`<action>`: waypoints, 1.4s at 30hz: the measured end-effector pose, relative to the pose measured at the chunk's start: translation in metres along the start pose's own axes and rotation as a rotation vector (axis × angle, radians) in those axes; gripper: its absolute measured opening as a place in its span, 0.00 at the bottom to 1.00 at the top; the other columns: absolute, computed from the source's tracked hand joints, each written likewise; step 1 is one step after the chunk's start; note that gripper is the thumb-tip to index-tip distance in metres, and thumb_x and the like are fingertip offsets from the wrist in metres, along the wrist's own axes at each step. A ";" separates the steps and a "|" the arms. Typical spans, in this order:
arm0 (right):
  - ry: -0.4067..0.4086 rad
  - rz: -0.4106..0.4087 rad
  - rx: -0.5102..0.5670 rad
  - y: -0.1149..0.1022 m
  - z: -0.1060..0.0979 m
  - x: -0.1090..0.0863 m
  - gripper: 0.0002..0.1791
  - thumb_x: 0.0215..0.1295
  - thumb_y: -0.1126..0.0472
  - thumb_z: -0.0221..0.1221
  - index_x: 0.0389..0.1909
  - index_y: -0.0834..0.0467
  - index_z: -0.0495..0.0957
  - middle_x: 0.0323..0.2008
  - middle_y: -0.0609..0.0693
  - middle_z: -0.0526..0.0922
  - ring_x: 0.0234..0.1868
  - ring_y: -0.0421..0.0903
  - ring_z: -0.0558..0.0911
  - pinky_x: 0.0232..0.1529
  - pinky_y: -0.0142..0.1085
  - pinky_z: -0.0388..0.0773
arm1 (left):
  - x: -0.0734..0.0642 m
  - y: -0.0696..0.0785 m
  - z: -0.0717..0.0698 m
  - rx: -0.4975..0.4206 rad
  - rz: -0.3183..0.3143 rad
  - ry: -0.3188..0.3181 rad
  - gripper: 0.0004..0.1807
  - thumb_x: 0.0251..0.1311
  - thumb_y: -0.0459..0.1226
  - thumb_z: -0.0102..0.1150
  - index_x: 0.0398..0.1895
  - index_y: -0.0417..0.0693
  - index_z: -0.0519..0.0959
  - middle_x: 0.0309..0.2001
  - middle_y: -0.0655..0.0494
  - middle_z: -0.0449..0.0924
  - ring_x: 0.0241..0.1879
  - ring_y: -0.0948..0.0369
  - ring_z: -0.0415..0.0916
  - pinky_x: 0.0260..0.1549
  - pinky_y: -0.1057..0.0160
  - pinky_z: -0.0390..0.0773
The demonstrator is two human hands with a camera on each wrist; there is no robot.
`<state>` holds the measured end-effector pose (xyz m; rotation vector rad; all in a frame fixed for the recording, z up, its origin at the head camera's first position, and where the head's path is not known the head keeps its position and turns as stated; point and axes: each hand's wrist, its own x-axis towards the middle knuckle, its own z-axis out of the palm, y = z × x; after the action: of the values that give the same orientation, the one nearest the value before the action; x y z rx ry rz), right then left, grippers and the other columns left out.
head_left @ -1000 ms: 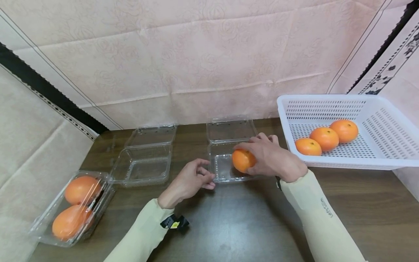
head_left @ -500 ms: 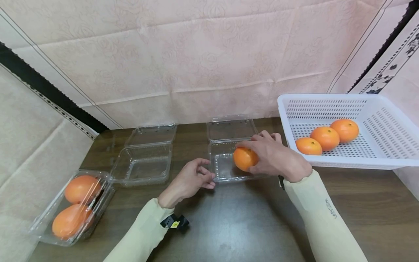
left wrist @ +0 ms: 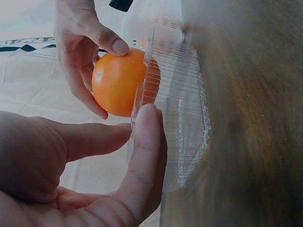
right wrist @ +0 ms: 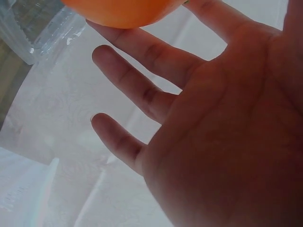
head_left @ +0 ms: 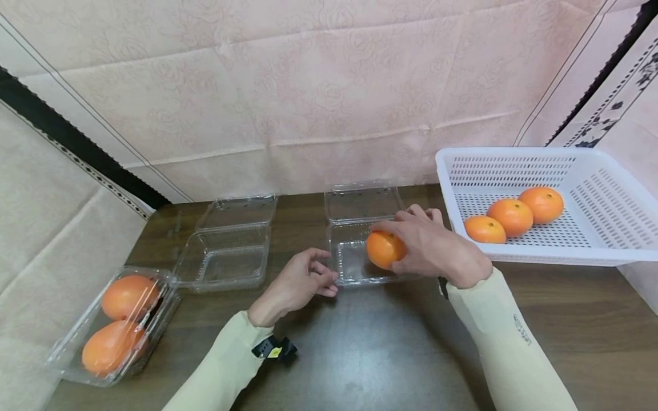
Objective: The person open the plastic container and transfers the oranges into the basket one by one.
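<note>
In the head view my right hand (head_left: 434,251) grips an orange (head_left: 384,250) between thumb and fingers, over the right part of an opened clear plastic container (head_left: 354,279). The right wrist view shows the underside of this orange (right wrist: 128,14) at the top, with the little finger clear of it. My left hand (head_left: 295,282) is at the same container's left side. Seen from the left wrist, the left thumb and a finger (left wrist: 147,142) pinch the container's rim, with the orange (left wrist: 118,85) just beyond. Whether the orange touches the container floor cannot be told.
Left of it stands another opened clear container (head_left: 226,265) with nothing inside. A closed clear container (head_left: 169,297) at the far left holds two oranges (head_left: 110,345). A white perforated basket (head_left: 606,228) at the right holds three oranges (head_left: 510,217). Fabric (head_left: 308,103) hangs behind the table (head_left: 370,354).
My right hand and its orange have shifted slightly to the right over the container since a second ago, and barely moved in the last half second. The left hand keeps its place.
</note>
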<state>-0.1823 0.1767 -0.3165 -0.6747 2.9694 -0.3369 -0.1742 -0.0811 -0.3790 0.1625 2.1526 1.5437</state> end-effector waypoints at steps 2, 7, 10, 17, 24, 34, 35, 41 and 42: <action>0.003 -0.001 0.002 -0.001 -0.001 -0.001 0.36 0.49 0.56 0.74 0.63 0.43 0.78 0.49 0.50 0.82 0.54 0.52 0.71 0.49 0.48 0.63 | 0.000 0.000 0.000 -0.001 -0.001 0.000 0.29 0.71 0.28 0.58 0.72 0.35 0.63 0.44 0.40 0.82 0.36 0.56 0.88 0.45 0.52 0.89; 0.023 0.002 0.005 0.000 -0.003 -0.003 0.37 0.48 0.56 0.74 0.64 0.42 0.78 0.50 0.49 0.83 0.54 0.51 0.70 0.48 0.45 0.62 | 0.000 -0.001 0.000 -0.003 -0.006 -0.001 0.29 0.71 0.28 0.58 0.72 0.35 0.63 0.45 0.40 0.82 0.36 0.57 0.87 0.46 0.52 0.89; 0.024 0.004 0.001 0.000 -0.004 -0.003 0.38 0.48 0.57 0.73 0.65 0.42 0.77 0.50 0.49 0.83 0.54 0.51 0.70 0.48 0.45 0.62 | 0.001 -0.001 0.000 -0.002 -0.007 -0.001 0.29 0.71 0.29 0.58 0.72 0.35 0.63 0.45 0.41 0.82 0.35 0.58 0.87 0.46 0.53 0.89; 0.026 0.009 0.011 0.001 -0.007 -0.006 0.39 0.48 0.55 0.74 0.66 0.41 0.76 0.51 0.49 0.83 0.56 0.52 0.70 0.50 0.46 0.63 | 0.001 -0.001 -0.001 -0.002 -0.003 -0.004 0.29 0.71 0.29 0.58 0.72 0.35 0.63 0.45 0.41 0.82 0.35 0.58 0.87 0.45 0.53 0.89; 0.036 0.023 0.020 0.003 -0.012 -0.010 0.39 0.48 0.55 0.73 0.66 0.39 0.76 0.48 0.48 0.81 0.57 0.51 0.68 0.52 0.46 0.62 | 0.000 -0.001 -0.001 0.012 -0.004 -0.005 0.29 0.71 0.30 0.58 0.73 0.36 0.63 0.46 0.38 0.82 0.35 0.58 0.87 0.45 0.54 0.89; 0.026 0.051 0.047 0.007 -0.020 -0.017 0.39 0.50 0.56 0.73 0.67 0.38 0.75 0.52 0.52 0.81 0.56 0.52 0.67 0.49 0.48 0.61 | 0.000 -0.002 0.000 0.000 0.003 -0.005 0.29 0.71 0.28 0.57 0.73 0.35 0.62 0.47 0.37 0.82 0.35 0.58 0.87 0.45 0.53 0.89; 0.028 0.047 0.041 0.008 -0.021 -0.017 0.39 0.50 0.56 0.73 0.67 0.39 0.75 0.52 0.51 0.81 0.55 0.52 0.67 0.49 0.48 0.61 | 0.000 -0.002 0.000 0.000 0.004 -0.006 0.29 0.71 0.28 0.57 0.73 0.35 0.62 0.47 0.37 0.82 0.35 0.58 0.87 0.45 0.53 0.89; 0.040 0.036 0.033 0.010 -0.022 -0.018 0.39 0.51 0.56 0.73 0.67 0.40 0.74 0.52 0.54 0.81 0.56 0.53 0.68 0.50 0.49 0.62 | 0.000 -0.002 0.000 0.001 0.005 -0.005 0.28 0.72 0.28 0.56 0.72 0.35 0.62 0.47 0.37 0.82 0.35 0.58 0.87 0.45 0.53 0.89; 0.039 0.038 0.040 0.010 -0.023 -0.019 0.39 0.51 0.56 0.73 0.67 0.40 0.75 0.53 0.55 0.81 0.56 0.54 0.68 0.50 0.50 0.62 | 0.000 -0.002 0.000 0.002 0.004 -0.005 0.28 0.72 0.28 0.56 0.73 0.35 0.63 0.47 0.37 0.82 0.35 0.58 0.87 0.45 0.53 0.89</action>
<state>-0.1725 0.1982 -0.2963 -0.6138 2.9988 -0.4103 -0.1738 -0.0821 -0.3804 0.1716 2.1513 1.5412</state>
